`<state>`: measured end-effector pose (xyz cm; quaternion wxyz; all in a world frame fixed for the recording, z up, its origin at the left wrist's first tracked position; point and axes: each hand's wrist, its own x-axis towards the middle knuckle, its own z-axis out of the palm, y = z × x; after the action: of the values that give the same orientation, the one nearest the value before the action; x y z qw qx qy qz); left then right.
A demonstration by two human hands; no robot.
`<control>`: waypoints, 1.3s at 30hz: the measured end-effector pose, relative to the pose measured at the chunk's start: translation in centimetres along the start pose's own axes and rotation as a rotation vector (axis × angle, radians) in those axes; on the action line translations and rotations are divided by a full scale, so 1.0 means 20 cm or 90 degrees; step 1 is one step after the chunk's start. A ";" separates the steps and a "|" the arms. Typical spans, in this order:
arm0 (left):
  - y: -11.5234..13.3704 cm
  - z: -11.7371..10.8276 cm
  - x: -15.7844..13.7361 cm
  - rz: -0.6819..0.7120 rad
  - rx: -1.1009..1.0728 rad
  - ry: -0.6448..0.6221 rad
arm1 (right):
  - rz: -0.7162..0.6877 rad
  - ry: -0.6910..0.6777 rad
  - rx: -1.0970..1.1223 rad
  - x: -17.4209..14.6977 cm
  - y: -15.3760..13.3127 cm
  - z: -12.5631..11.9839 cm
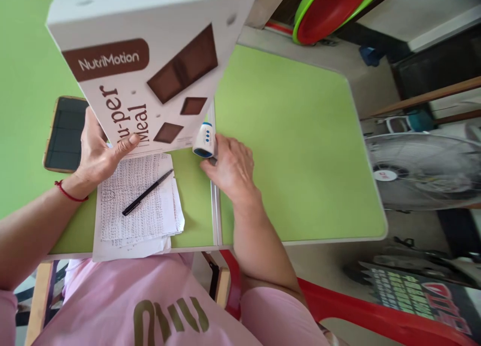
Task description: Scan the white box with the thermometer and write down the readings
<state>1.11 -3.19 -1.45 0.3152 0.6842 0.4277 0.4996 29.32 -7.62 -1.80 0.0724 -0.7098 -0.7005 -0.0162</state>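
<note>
A white NutriMotion box (128,25) with brown chocolate-square pictures stands tilted above the table. My left hand (99,150) is closed on its lower left edge, the thumb lying across the printed front. My right hand (235,163) wraps round a small white-and-blue device (205,139) with blue dots, near the box's lower right corner; its exact kind I cannot make out. Handwritten paper sheets (150,226) lie below the box, with a black pen (146,193) slantwise on top. Beside my left hand lies a dark phone (65,135) in a tan-edged case, partly covered by the hand and box.
The green table (293,150) has a metal seam (216,216) running through it and a pale rim. To the right are a caged fan (424,170) and a red chair (338,306). Red and green plastic basins (332,10) stand beyond the far edge.
</note>
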 end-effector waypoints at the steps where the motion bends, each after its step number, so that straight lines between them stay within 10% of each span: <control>1: 0.00 0.00 -0.01 -0.015 -0.018 -0.007 | 0.012 -0.014 0.003 0.00 -0.01 -0.01; 10: 0.02 -0.07 0.00 -0.062 -0.007 -0.085 | 0.121 -0.083 0.059 0.02 -0.08 -0.11; 19: 0.04 -0.05 -0.01 -0.002 -0.008 -0.126 | 0.083 0.261 0.609 -0.05 -0.19 -0.05; 25: 0.07 -0.06 -0.01 0.001 0.018 -0.134 | -0.040 0.077 0.919 -0.18 -0.37 -0.10; 39: 0.08 -0.06 -0.01 -0.017 0.030 -0.147 | -0.011 -0.086 0.927 -0.23 -0.38 -0.10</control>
<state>0.31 -4.12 0.19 0.3528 0.7387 0.4095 0.4028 21.84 -12.43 0.14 0.4824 -0.4758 -0.5424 0.4967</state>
